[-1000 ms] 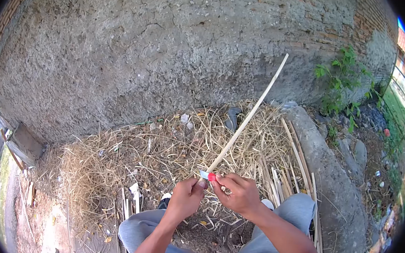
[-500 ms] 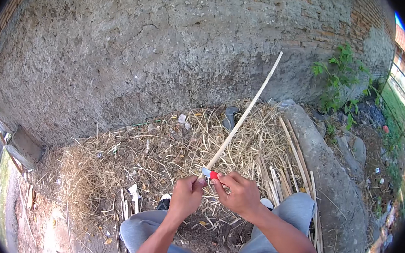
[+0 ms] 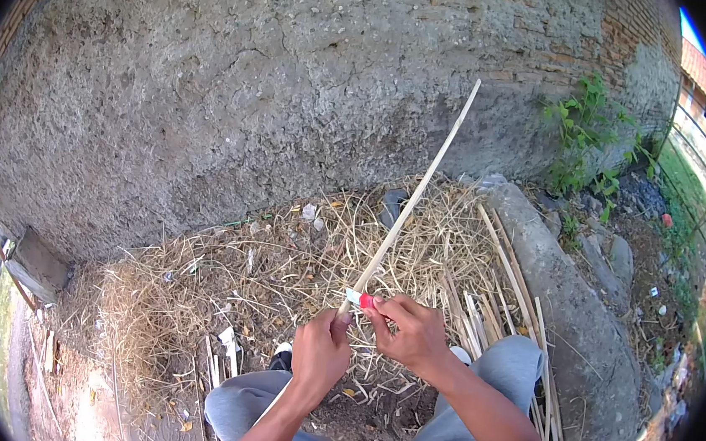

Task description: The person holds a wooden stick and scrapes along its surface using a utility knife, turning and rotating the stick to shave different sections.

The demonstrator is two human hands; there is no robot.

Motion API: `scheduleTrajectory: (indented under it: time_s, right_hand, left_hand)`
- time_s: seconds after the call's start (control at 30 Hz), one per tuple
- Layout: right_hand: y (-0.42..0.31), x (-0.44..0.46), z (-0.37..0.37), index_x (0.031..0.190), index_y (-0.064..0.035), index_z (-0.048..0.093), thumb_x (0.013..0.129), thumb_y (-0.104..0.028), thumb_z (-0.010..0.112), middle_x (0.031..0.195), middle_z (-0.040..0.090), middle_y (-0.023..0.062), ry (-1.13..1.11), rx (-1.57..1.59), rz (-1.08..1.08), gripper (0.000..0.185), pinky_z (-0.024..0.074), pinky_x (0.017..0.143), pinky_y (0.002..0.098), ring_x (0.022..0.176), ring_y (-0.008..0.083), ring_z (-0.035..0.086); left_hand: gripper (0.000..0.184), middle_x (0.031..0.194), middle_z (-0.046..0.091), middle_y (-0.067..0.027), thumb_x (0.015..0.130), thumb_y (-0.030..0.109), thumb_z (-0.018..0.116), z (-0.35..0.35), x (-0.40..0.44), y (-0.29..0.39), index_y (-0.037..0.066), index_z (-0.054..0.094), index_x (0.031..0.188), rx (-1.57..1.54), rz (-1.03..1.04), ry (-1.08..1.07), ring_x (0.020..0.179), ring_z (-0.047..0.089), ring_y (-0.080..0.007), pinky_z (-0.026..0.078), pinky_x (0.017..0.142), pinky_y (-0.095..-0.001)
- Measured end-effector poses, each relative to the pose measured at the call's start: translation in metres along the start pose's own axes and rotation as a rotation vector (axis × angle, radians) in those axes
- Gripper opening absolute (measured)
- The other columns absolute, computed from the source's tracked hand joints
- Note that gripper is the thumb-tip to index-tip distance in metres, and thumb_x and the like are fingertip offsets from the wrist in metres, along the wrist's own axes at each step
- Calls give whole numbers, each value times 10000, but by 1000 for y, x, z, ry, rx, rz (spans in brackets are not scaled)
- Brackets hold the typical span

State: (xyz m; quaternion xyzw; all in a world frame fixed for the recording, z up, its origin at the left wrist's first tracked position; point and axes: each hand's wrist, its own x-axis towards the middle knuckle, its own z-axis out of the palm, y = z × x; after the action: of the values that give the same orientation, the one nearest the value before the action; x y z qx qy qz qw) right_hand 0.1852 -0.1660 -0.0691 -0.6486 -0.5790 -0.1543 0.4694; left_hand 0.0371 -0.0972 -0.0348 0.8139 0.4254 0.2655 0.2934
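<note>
A long pale wooden strip [image 3: 412, 199] slants up and right from my hands, its far end in front of the wall. My left hand [image 3: 320, 351] is closed round its near part, and a thin length shows below along the forearm. My right hand [image 3: 407, 329] grips a knife [image 3: 367, 301] by its red handle. The light blade lies against the strip just above my left fingers and points left. Part of the handle is hidden by my right fingers.
A rough wall [image 3: 238, 93] rises ahead. Pale shavings [image 3: 143, 311] cover the ground between my knees and the wall. More wooden strips [image 3: 478, 324] lie by my right knee, beside a large stone slab [image 3: 558, 280]. A green plant [image 3: 579, 127] grows at the right.
The far end of the strip has shifted left and slightly up, and the knife has moved a little left and up. The whole view has also drifted slightly. Both hands keep their grip.
</note>
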Motion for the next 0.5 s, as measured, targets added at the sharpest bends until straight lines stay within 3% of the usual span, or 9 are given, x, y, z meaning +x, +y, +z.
scheduleTrajectory:
  time_s: [0.07, 0.13, 0.5]
  right_hand:
    - [2, 1, 1, 841, -72, 695, 820, -173, 753, 730, 665, 55, 5, 7, 3, 118, 485, 424, 323, 513, 217, 632]
    - [4, 1, 1, 837, -70, 694, 818, -174, 754, 723, 663, 55, 7, 12, 7, 122, 484, 426, 323, 516, 214, 633]
    - [11, 6, 4, 851, -81, 683, 848, -206, 713, 656, 586, 22, 55, 10, -19, 129, 438, 376, 329, 442, 207, 568]
  left_hand:
    - [225, 611, 574, -218, 945, 164, 571, -2, 2, 1, -25, 636, 840, -5, 2, -1, 547, 570, -396, 412, 533, -455]
    - [247, 551, 511, -134, 937, 169, 590, -2, 3, 1, -35, 625, 804, -46, -23, -23, 474, 447, -211, 357, 494, -381]
    - [297, 540, 524, -118, 944, 204, 598, -1, 6, 1, -38, 609, 774, -48, -16, -34, 473, 457, -190, 368, 495, -375]
